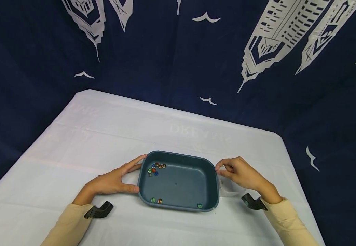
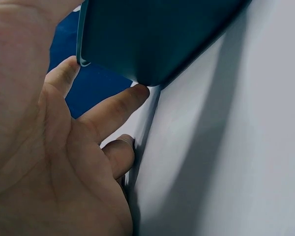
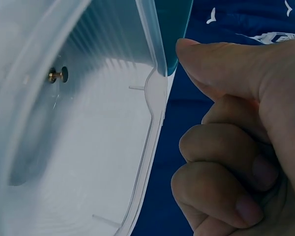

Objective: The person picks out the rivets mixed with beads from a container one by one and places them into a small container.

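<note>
A blue-grey plastic tray (image 1: 184,188) lies on the white-covered table. Several glass marbles (image 1: 160,166) cluster in its far left corner, beside a small brass-coloured piece (image 1: 150,174). Two marbles sit at the near left side, and a green marble (image 1: 200,206) at the near right. My left hand (image 1: 113,179) rests against the tray's left end, fingers and thumb spread. With thumb and forefinger my right hand (image 1: 241,172) pinches the right rim, its other fingers curled. Below that hand stands a clear plastic box (image 3: 98,147) with a small brass-coloured stud (image 3: 58,75) in it.
White cloth (image 1: 104,143) covers the table, whose far edge slants down to the right. A dark blue curtain (image 1: 165,68) with white building and bird prints hangs behind. Each wrist carries a black camera mount (image 1: 99,210).
</note>
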`<action>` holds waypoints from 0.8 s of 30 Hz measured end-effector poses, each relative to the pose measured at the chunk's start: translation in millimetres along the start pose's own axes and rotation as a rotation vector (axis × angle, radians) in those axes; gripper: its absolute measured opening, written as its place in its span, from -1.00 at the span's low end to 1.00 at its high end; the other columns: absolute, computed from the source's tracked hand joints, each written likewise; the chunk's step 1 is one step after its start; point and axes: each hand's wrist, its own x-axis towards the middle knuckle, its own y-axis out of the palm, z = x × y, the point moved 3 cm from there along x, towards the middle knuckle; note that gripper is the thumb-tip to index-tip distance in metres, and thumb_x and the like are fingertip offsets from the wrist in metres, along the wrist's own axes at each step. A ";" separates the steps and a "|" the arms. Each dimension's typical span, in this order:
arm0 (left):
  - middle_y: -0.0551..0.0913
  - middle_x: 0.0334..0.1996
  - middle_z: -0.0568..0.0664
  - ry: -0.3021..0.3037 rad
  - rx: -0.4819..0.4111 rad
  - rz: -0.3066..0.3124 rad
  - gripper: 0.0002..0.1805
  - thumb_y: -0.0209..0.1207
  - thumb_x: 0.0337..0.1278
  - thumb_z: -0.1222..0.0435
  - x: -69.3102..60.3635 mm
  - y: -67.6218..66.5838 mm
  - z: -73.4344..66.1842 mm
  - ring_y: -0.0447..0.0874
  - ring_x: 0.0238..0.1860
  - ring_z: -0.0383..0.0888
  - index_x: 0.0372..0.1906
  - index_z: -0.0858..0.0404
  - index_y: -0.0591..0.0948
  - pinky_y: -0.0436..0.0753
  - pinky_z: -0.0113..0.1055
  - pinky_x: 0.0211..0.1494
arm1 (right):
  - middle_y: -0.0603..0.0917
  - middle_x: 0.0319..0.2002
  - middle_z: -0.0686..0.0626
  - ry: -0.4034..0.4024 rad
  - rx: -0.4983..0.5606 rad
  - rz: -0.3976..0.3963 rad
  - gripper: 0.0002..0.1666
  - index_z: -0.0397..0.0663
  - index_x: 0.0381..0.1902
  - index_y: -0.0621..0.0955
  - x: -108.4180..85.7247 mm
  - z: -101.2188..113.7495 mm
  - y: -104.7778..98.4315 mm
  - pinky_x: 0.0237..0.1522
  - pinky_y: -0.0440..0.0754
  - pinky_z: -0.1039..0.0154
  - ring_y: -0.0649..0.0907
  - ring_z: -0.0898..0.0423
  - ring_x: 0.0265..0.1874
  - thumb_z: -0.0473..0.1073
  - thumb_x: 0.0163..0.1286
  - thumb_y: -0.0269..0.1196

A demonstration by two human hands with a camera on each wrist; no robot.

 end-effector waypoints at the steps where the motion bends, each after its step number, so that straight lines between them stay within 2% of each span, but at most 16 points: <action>1: 0.22 0.55 0.04 -0.001 0.000 -0.001 0.13 0.43 0.12 0.16 -0.1 0.2 0.3 -0.03 0.59 0.20 0.61 -0.23 -0.09 -0.09 0.55 0.39 | 0.14 -0.71 0.28 -0.006 0.001 0.004 -0.87 -0.06 -0.15 0.73 0.6 0.8 0.5 -0.42 0.54 0.39 0.13 0.40 -0.71 -0.24 0.35 0.36; 8: 0.21 0.55 0.06 -0.001 -0.007 -0.003 0.14 0.43 0.12 0.17 -0.4 0.5 -0.3 -0.04 0.59 0.22 0.62 -0.20 -0.08 -0.11 0.56 0.38 | 0.14 -0.70 0.29 -0.030 0.023 0.035 -0.84 -0.13 -0.12 0.72 6.8 6.7 4.1 -0.35 0.59 0.38 0.13 0.41 -0.72 -0.22 0.38 0.33; 15: 0.20 0.55 0.07 -0.006 -0.002 -0.004 0.14 0.43 0.12 0.17 -0.9 0.5 -0.7 -0.03 0.59 0.21 0.62 -0.19 -0.09 -0.10 0.56 0.38 | 0.16 -0.71 0.28 -0.049 0.046 0.046 -0.83 -0.18 -0.10 0.71 13.3 9.5 5.9 -0.22 0.66 0.36 0.23 0.41 -0.72 -0.25 0.39 0.32; 21: 0.21 0.55 0.06 -0.004 0.005 0.000 0.13 0.43 0.12 0.15 -0.8 1.1 -0.7 -0.02 0.59 0.20 0.61 -0.23 -0.08 -0.09 0.55 0.39 | 0.14 -0.72 0.28 -0.068 0.041 0.049 -0.83 -0.16 -0.12 0.72 18.3 11.3 9.1 -0.24 0.65 0.38 0.18 0.42 -0.72 -0.23 0.39 0.33; 24: 0.21 0.55 0.06 -0.001 0.005 -0.001 0.13 0.43 0.12 0.16 -0.3 1.1 -1.3 -0.02 0.59 0.21 0.61 -0.24 -0.08 -0.10 0.55 0.39 | 0.15 -0.72 0.27 -0.073 0.039 0.057 -0.84 -0.14 -0.13 0.72 21.5 13.5 10.9 -0.35 0.58 0.40 0.14 0.41 -0.71 -0.20 0.39 0.33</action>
